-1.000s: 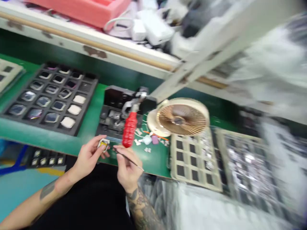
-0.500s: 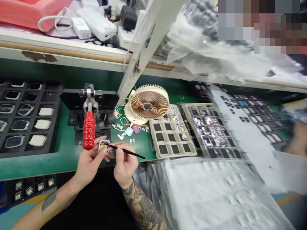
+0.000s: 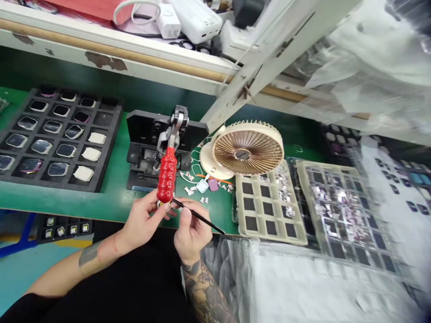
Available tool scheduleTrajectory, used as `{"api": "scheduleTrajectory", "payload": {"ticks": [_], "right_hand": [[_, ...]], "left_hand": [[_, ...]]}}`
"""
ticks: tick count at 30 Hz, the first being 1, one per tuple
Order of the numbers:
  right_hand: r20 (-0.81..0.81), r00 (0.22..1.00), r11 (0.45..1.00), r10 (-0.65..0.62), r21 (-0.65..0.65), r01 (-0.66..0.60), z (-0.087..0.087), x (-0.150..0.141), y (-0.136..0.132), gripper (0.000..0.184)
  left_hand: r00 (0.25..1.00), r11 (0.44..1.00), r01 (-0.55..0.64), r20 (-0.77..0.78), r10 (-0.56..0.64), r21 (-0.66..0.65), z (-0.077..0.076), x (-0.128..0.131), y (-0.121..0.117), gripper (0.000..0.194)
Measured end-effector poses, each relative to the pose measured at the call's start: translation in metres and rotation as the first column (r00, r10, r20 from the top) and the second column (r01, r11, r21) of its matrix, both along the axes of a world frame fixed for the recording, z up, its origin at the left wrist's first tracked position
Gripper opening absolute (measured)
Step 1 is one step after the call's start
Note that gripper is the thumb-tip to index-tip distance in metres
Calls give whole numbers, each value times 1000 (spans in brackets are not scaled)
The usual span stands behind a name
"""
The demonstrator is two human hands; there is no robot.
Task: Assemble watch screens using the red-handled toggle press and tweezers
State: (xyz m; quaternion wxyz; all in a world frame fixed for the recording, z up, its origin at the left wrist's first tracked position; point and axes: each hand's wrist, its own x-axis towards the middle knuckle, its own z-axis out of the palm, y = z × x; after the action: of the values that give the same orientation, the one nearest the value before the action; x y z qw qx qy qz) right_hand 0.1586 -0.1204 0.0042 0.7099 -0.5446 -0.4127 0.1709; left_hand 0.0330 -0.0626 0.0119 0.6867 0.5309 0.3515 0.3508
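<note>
Left hand (image 3: 143,222): fingers closed on a small part (image 3: 159,204), pinched between thumb and fingertips at the front edge of the green bench (image 3: 114,202). Part mostly hidden from my head camera by the red handle (image 3: 166,177); only a little white and yellow shows below the grip.

Right hand (image 3: 191,231): clamped on a slim black tool (image 3: 198,216), thumb pressed along it. Tool slants, rear end low and to my right, front end at the left fingertips. Contact between tip and part: cannot tell.

Surroundings: red handle belongs to a black clamp fixture (image 3: 138,157), just beyond my left hand. To its left, a black tray (image 3: 101,179) of rounded-square pieces, mostly dark-faced, three pale in the right column. To its right, a cream fan (image 3: 247,150), tilted up; small metal bits (image 3: 203,200) lie scattered near its base. Further right, a beige compartment tray (image 3: 257,233) with dark pads.
</note>
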Motion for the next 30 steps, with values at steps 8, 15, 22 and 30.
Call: {"api": "scheduleTrajectory", "payload": {"ticks": [8, 15, 22, 30], "right_hand": [[-243, 925, 951, 293, -24, -308, 10, 17, -5, 10], [-124, 992, 1000, -12, -22, 9, 6, 20, -4, 11], [-136, 987, 997, 81, -6, -82, 12, 53, -14, 9], [622, 776, 961, 106, -265, 82, 84, 155, 63, 20]], "left_hand": [[995, 1000, -2, 105, 4, -19, 0, -3, 11, 41], [980, 985, -58, 180, 88, -162, 1, 6, 10, 51], [958, 884, -50, 227, 174, -465, 3, 6, 15, 58], [998, 983, -32, 45, 41, -179, -24, -2, 16, 45]]}}
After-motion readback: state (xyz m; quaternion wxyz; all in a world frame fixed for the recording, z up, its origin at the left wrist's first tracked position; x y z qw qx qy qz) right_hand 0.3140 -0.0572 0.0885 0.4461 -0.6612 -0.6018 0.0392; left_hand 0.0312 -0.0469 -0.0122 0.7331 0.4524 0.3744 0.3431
